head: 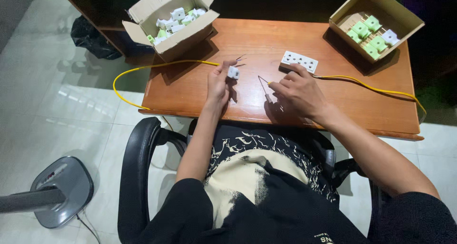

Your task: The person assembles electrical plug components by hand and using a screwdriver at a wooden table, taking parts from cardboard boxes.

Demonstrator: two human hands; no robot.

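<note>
Now left hand pinches a white plug; right hand holds yellow cable

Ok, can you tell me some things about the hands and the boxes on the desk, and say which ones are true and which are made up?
1. The left hand holds a small white plug part. True.
2. The right hand holds a thin screwdriver. True.
3. The cable is red. False: it is yellow.
4. The white socket strip lies on the floor. False: it lies on the wooden desk, just beyond the right hand.
5. The cardboard box at the far left of the desk is empty. False: it holds white and green parts.
</note>
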